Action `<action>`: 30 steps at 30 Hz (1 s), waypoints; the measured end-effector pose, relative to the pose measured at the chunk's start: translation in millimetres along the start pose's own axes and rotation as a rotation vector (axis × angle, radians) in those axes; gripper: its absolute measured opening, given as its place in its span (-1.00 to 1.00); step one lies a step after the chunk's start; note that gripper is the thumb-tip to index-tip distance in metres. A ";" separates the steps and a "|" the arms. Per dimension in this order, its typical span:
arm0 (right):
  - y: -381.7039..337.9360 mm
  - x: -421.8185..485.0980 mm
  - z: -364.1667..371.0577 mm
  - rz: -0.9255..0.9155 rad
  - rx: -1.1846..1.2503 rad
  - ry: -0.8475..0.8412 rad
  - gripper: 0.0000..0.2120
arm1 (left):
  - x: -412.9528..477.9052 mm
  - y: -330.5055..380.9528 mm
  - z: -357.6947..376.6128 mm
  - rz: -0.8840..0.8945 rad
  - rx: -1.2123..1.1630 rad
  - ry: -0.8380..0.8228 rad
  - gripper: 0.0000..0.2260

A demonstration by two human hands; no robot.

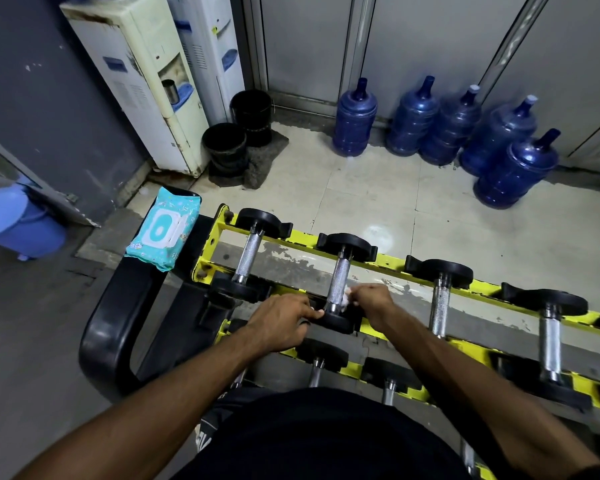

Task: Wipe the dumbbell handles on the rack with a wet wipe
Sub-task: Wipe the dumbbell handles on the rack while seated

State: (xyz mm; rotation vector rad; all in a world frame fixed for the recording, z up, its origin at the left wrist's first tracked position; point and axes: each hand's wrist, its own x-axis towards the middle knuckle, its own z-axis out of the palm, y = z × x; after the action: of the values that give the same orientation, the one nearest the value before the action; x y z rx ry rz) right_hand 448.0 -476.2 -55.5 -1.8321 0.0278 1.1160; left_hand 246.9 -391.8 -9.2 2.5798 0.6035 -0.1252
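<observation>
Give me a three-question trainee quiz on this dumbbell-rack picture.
1. True or false: the wet wipe pack lies on the floor.
2. Which hand holds the white wipe against the dumbbell handle? A) left B) right C) both
3. Fill in: the handle being wiped belongs to the ____ dumbbell from the left on the top row of the rack.

Key
1. False: it sits on the black frame at the rack's left end.
2. B: the right hand holds the wipe, and the left hand grips the near plate of the same dumbbell.
3. Second.
</observation>
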 end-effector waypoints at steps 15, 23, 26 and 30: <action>-18.1 4.6 -0.4 -0.220 0.089 0.099 -0.74 | 3.3 -1.9 0.0 0.005 -0.015 0.010 -0.65; 7.9 0.4 -8.3 -0.304 -0.219 0.020 -0.96 | 2.1 -1.8 -0.1 -0.001 -0.015 0.018 -0.65; -2.9 4.9 -6.1 -0.306 -0.015 0.030 -0.90 | -0.1 -1.6 0.4 -0.003 -0.016 0.025 -0.65; -17.1 11.6 6.5 -0.468 -0.142 0.161 -0.91 | 0.0 -1.1 0.1 -0.017 -0.016 0.005 -0.65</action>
State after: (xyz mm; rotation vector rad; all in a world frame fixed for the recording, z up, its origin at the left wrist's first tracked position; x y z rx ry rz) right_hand 458.1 -457.3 -52.3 -1.9186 -0.3764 0.6544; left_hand 246.4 -391.0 -9.8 2.5611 0.6257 -0.1196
